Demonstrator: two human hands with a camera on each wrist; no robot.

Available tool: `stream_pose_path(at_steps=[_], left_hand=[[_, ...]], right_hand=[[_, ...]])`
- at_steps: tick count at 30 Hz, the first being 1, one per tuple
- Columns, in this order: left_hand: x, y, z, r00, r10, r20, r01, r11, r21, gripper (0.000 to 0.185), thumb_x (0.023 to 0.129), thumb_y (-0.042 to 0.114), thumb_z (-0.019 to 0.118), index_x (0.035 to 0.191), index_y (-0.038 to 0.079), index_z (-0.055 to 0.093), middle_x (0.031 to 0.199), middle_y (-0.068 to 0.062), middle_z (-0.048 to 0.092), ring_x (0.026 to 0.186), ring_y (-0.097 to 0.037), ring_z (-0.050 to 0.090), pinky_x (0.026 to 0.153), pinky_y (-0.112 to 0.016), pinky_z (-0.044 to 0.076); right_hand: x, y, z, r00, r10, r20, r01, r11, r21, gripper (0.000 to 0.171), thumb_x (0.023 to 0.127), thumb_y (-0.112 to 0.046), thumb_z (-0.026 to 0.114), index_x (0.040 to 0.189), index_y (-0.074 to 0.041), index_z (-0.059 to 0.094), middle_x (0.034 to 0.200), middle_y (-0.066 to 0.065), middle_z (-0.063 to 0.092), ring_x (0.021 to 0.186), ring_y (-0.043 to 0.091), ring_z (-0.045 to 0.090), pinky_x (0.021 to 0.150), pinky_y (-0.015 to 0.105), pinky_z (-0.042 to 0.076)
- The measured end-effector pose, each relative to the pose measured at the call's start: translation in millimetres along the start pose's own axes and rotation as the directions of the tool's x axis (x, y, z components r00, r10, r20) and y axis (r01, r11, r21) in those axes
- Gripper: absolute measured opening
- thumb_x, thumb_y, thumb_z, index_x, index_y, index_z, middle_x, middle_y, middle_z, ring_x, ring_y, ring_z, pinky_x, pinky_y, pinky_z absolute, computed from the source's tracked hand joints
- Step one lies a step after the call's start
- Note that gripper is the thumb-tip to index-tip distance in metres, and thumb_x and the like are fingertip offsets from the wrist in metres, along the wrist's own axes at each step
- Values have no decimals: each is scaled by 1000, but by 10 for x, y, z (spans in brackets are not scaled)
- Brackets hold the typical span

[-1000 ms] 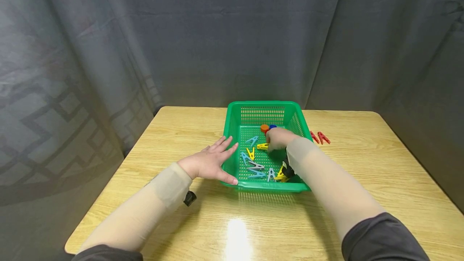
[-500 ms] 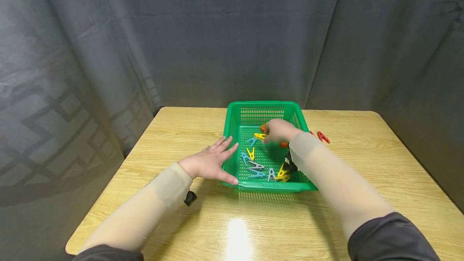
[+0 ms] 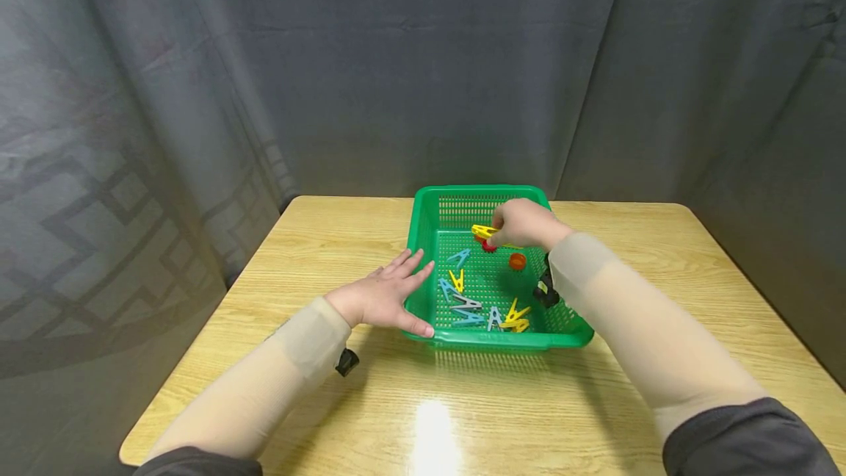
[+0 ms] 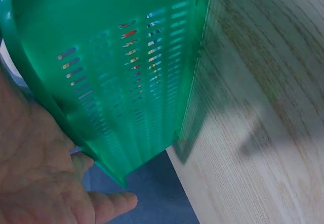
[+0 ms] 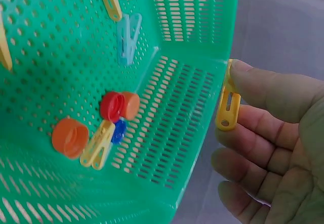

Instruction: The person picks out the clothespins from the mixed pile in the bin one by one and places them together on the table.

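My right hand (image 3: 529,224) pinches a yellow clothespin (image 5: 229,105) between thumb and fingers, over the back part of the green basket (image 3: 489,341). Spread along the basket's left rim is my left hand (image 3: 386,294), its fingers straight and its thumb on the front corner. Inside lie several clothespins: a light blue clothespin (image 3: 459,258), a yellow clothespin (image 3: 457,280), a grey clothespin (image 3: 466,302) and more near the front wall. Bottle caps lie at the back: an orange cap (image 3: 518,261), a red cap (image 5: 112,106) and a blue cap (image 5: 119,131), beside another yellow clothespin (image 5: 97,145).
The basket stands on a wooden table (image 3: 357,417), towards its back edge. A dark grey curtain (image 3: 423,79) hangs behind the table and along both sides. My right forearm (image 3: 648,322) crosses over the basket's right wall and hides part of the table there.
My right hand has risen and moved back and to the right with the yellow clothespin, uncovering the orange cap. The forearm now hides the red clothespins on the table. My left hand stays put.
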State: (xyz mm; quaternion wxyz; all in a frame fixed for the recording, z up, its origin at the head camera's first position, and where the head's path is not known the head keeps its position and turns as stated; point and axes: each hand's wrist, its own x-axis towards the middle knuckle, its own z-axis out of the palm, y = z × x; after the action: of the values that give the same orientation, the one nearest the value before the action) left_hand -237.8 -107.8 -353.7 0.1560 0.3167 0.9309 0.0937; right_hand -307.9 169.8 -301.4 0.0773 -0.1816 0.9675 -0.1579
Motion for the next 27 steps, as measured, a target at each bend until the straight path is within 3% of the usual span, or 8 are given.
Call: stream_pose_path(at_steps=[2,5,8,11,15,27], left_hand=[[3,0,2,1000,-1,-1,1,1000,2,113,74,73,63,156,22,5,161,0,-12,146,-22,-13,110,-63,13],[7,0,5,1000,-2,-2,2,1000,6,113,74,74,62,156,21,5,161,0,-12,146,-22,-13,110,-62,13],[10,-3,10,1000,1,-4,-1,1000,5,113,74,74,62,156,20,6,161,0,-12,146,-22,-13,110,-62,13],[11,-4,13,1000,4,-6,-4,1000,-4,113,74,74,63,156,19,7,161,-1,-11,146,-22,-13,110,-62,13],[4,-1,11,1000,3,-3,-3,1000,-12,113,74,74,63,156,19,8,161,-1,-12,146,-22,-13,110,-62,13],[20,1,14,1000,-18,11,18,1000,12,113,73,76,61,156,24,3,160,3,-15,145,-20,-16,112,-60,12]], right_hand=[[-24,33,-38,1000,-4,-13,4,1000,-13,30,84,-24,74,69,-11,52,66,-1,35,60,16,33,56,32,29],[-67,94,-91,999,-5,-45,4,999,-36,22,84,-25,74,80,-7,62,75,2,53,67,19,46,64,34,41],[-123,161,-147,998,9,-69,-12,999,-40,25,85,-25,73,96,-3,68,96,10,65,83,26,57,78,44,48],[-189,228,-209,996,23,-83,-26,999,-26,31,86,-26,72,105,-1,69,109,16,66,94,31,59,87,50,47],[-271,332,-292,993,50,-109,-50,999,6,39,87,-26,71,114,2,66,118,22,63,101,35,59,88,52,46],[-496,747,-457,966,184,-183,-167,981,101,48,90,-35,67,115,6,62,112,25,60,95,38,55,77,51,48]])
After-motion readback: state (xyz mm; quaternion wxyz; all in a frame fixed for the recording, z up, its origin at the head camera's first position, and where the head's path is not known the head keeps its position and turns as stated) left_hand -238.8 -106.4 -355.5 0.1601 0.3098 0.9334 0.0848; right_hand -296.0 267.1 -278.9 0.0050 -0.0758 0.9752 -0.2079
